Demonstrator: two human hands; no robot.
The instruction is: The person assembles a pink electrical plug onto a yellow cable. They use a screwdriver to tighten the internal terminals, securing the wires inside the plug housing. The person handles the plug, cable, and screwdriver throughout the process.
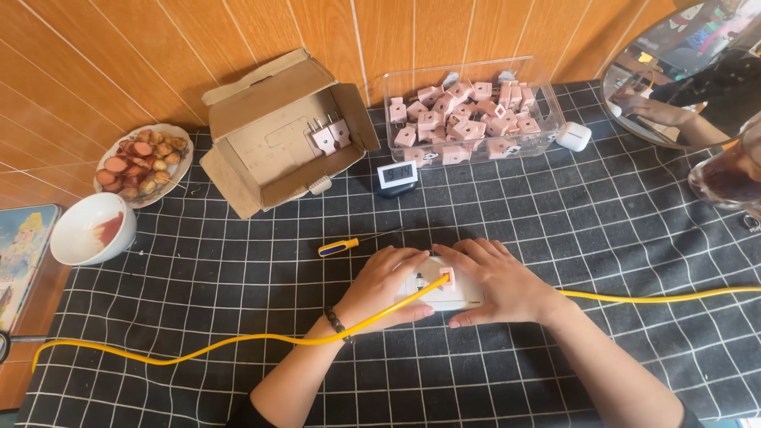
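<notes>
- Both hands rest near the middle of the checked cloth [555, 230], pressed flat on a white socket block [468, 295] that lies between them
- The left hand [384, 284] covers the block's left end, fingers spread and bearing down, not clenched
- The right hand [495, 284] lies over its right half, fingertips by a small pink plug [447, 277] seated in the top face
- A yellow cable [238, 342] crosses the block and trails off left and right; it looks springy and liable to tug the block about
- The block seems light, hard plastic, smooth enough to slide on cloth, so it is best held by its long edges
- The pink plug is small and rigid, a thing to pinch by its sides
- A yellow-handled screwdriver [342, 246] lies just to the far left, with a clear tub of pink plugs [468, 119] beyond
</notes>
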